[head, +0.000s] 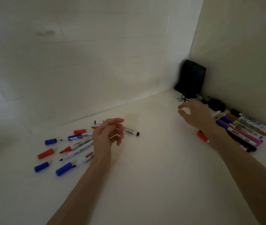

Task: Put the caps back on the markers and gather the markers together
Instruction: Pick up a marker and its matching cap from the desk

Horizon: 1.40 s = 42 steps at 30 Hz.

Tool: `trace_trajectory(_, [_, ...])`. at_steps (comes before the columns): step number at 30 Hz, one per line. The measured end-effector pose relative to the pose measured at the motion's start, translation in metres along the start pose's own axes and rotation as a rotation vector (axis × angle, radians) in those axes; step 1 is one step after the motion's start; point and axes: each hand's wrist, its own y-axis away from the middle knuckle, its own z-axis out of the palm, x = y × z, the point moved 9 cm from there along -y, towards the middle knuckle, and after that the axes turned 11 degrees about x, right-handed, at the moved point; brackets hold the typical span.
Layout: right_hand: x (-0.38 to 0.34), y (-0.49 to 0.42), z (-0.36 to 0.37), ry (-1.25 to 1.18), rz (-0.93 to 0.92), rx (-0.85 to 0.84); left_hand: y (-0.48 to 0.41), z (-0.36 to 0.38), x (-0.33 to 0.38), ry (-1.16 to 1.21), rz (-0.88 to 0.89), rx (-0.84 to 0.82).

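- White walls are meeting in a corner at the upper right of the frame, and a pale tabletop (153, 159) is filling the lower half, all of it in dim light.
- Left hand (108, 135) is hovering left of centre, fingers loosely curled and apart, gripping nothing.
- Right hand (194, 113) is hanging right of centre, thumb and forefinger forming an open ring, also empty.
- Scattered markers (78, 149) are lying uncapped just left of the left hand, tips pointing toward the left edge; one red tip (65, 150) is showing clearly among them.
- Loose caps are sitting beside them: a blue cap (50, 141) furthest up, a red cap (45, 153) below it, another blue cap (41, 166) lowest at the left, and a red cap (79, 131) higher up, nearer the wall.
- One longer blue cap (64, 169) is lying at the nose of a marker; whether it is seated I cannot tell.
- A white marker with a black end (131, 131) is poking out to the right from behind the left fingers.
- Over at the right edge, a gathered row of markers (242, 130) is resting side by side along the wall, partly hidden by the right forearm.
- A red-capped marker (202, 136) is peeking out just left of that wrist.
- Back in the corner, a black device (191, 77) is standing upright with a tangle of cables (187, 96) at its foot.
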Motion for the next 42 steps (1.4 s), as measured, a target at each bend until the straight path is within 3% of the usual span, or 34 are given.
trace_trajectory(6, [-0.113, 0.033, 0.027, -0.364, -0.113, -0.112, -0.003, -0.042, 0.039, -0.001, 0.27, 0.316])
trace_trajectory(9, [-0.164, 0.055, 0.048, -0.418, -0.179, -0.205, -0.003, -0.059, 0.05, -0.053, 0.358, 0.438])
trace_trajectory(12, [-0.187, 0.067, 0.062, -0.327, -0.258, -0.193, 0.001, -0.062, 0.057, -0.246, 0.438, 0.471])
trace_trajectory(14, [-0.187, 0.068, 0.063, -0.286, -0.261, -0.17, -0.002, -0.062, 0.064, -0.507, 0.515, 0.484])
trace_trajectory(17, [-0.174, 0.07, 0.059, -0.253, -0.18, -0.117, -0.036, -0.049, 0.059, -1.063, 0.602, 0.322])
trace_trajectory(19, [-0.161, 0.073, 0.055, -0.292, -0.108, -0.097, -0.068, -0.043, 0.039, -1.328, 0.553, 0.159])
trace_trajectory(23, [-0.138, 0.082, 0.051, -0.387, -0.017, -0.087, -0.106, -0.046, 0.009, -1.486, 0.294, 0.017])
trace_trajectory(27, [-0.127, 0.086, 0.048, -0.473, 0.023, -0.068, -0.122, -0.041, 0.0, -1.64, 0.272, -0.017])
trace_trajectory(30, [-0.128, 0.088, 0.045, -0.515, 0.002, -0.038, -0.126, -0.035, 0.004, -1.551, 0.349, -0.022])
trace_trajectory(33, [-0.127, 0.087, 0.04, -0.538, -0.034, 0.014, -0.109, -0.021, 0.017, -1.118, 0.335, -0.095])
trace_trajectory(36, [-0.124, 0.082, 0.027, -0.53, -0.056, 0.097, -0.073, -0.008, 0.029, -0.848, 0.29, -0.151])
trace_trajectory(42, [-0.131, 0.083, -0.005, -0.518, -0.111, 0.266, -0.035, -0.014, 0.017, -0.623, 0.134, -0.205])
